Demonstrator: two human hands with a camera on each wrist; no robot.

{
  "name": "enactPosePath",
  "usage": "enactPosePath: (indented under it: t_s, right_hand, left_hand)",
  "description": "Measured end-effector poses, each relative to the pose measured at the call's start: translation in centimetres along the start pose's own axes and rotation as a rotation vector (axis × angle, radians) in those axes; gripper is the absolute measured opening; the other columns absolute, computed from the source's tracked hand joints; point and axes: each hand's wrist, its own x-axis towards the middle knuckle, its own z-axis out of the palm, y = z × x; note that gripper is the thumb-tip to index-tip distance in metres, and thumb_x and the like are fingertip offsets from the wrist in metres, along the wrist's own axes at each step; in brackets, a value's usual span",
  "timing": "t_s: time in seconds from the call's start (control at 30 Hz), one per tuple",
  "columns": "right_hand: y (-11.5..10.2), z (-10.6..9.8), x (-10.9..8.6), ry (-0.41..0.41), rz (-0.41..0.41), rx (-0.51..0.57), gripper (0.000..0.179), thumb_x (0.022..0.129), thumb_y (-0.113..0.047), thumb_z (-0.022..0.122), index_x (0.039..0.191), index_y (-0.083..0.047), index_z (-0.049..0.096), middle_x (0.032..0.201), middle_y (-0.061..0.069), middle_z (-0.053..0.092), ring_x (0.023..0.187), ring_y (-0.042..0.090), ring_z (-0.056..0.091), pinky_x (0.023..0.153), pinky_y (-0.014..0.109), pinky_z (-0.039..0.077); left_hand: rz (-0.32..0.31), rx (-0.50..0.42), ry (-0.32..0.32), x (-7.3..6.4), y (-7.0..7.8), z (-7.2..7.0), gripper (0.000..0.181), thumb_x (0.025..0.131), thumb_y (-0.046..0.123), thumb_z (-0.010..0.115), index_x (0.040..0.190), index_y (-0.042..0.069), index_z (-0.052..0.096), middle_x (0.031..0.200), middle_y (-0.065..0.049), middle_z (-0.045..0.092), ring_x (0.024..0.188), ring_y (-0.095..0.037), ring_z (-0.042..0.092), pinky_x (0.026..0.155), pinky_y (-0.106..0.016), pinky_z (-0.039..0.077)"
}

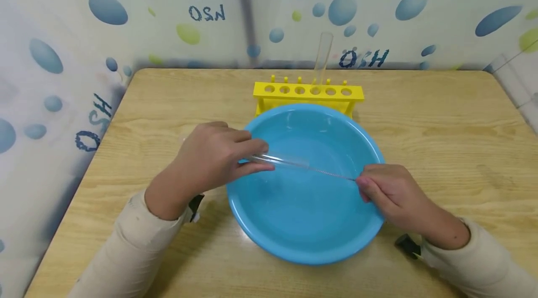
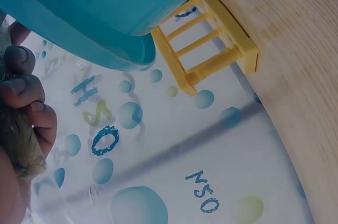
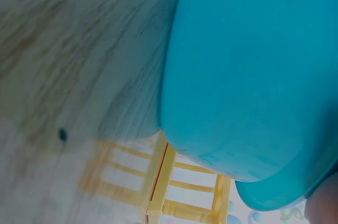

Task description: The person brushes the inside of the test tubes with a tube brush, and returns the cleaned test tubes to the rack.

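At nine to ten o'clock on the basin point(image 1: 304, 223), the left hand point(image 1: 216, 154) pinches a clear tube point(image 1: 286, 161) between thumb and fingers. The tube lies over the basin, its free end pointing towards four o'clock. Probably glass, it should be light, stiff, breakable and slippery if wet; a gentle hold round its middle would suit it, with the rim left alone. At twelve o'clock, behind the basin, a yellow rack point(image 1: 290, 98) stands on the tabletop point(image 1: 441, 148) with another tube point(image 1: 322, 57) upright but slightly tilted. A thin twisted wire point(image 1: 334, 175) runs out of the held tube; it looks springy, best taken near its end. There, at three o'clock, the right hand point(image 1: 391, 190) grips it, fingers curled.
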Motion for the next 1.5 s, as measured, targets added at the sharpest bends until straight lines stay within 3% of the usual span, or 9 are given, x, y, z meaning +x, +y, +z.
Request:
enactPosePath:
  t_s: [0.43,0.67,1.23,1.33,1.5]
  right_hand:
    - [-0.1,0.05,0.07,-0.004,-0.004,-0.021,0.04,0.107,-0.015,0.045,0.068,-0.019,0.052,0.063,-0.015,0.043,0.061,-0.007,0.038,0.053,0.008,0.033]
    - [-0.34,0.03,0.12,0.007,0.03,-0.014,0.038,0.103,-0.004,0.049,0.068,-0.019,0.051,0.063,-0.013,0.044,0.06,-0.006,0.038,0.051,0.008,0.033]
    - [-0.51,-0.22,0.09,-0.026,0.079,0.051,0.041,0.104,-0.003,0.047,0.066,-0.018,0.049,0.063,-0.014,0.043,0.058,-0.008,0.038,0.051,0.008,0.033]
    - [-0.39,-0.13,0.01,-0.011,0.075,0.046,0.04,0.103,-0.001,0.048,0.067,-0.018,0.049,0.062,-0.013,0.044,0.058,-0.006,0.039,0.051,0.009,0.034]
    - [-0.27,-0.06,-0.1,-0.004,0.07,0.053,0.039,0.1,0.003,0.05,0.067,-0.018,0.049,0.063,-0.011,0.044,0.058,-0.005,0.04,0.05,0.009,0.034]
  left_hand:
    - [0.025,0.074,0.034,-0.08,-0.21,-0.24,0.029,0.075,0.041,0.087,0.089,0.019,0.075,0.06,0.005,0.058,0.049,-0.009,0.047,0.049,-0.024,0.038]
    - [0.046,0.112,0.079,0.04,-0.36,-0.35,0.029,0.073,0.038,0.089,0.089,0.018,0.076,0.061,0.004,0.059,0.051,-0.011,0.05,0.052,-0.026,0.042]
    - [0.044,0.151,0.051,-0.04,-0.15,-0.55,0.028,0.073,0.032,0.091,0.093,0.017,0.078,0.067,0.001,0.067,0.056,-0.015,0.059,0.055,-0.027,0.046]
    - [0.048,0.136,0.061,-0.04,-0.24,-0.5,0.029,0.073,0.033,0.09,0.092,0.016,0.078,0.066,0.001,0.066,0.055,-0.015,0.057,0.054,-0.027,0.045]
    - [0.034,0.071,0.046,-0.12,-0.26,-0.29,0.031,0.078,0.043,0.084,0.083,0.016,0.071,0.057,0.004,0.054,0.047,-0.01,0.041,0.047,-0.024,0.034]
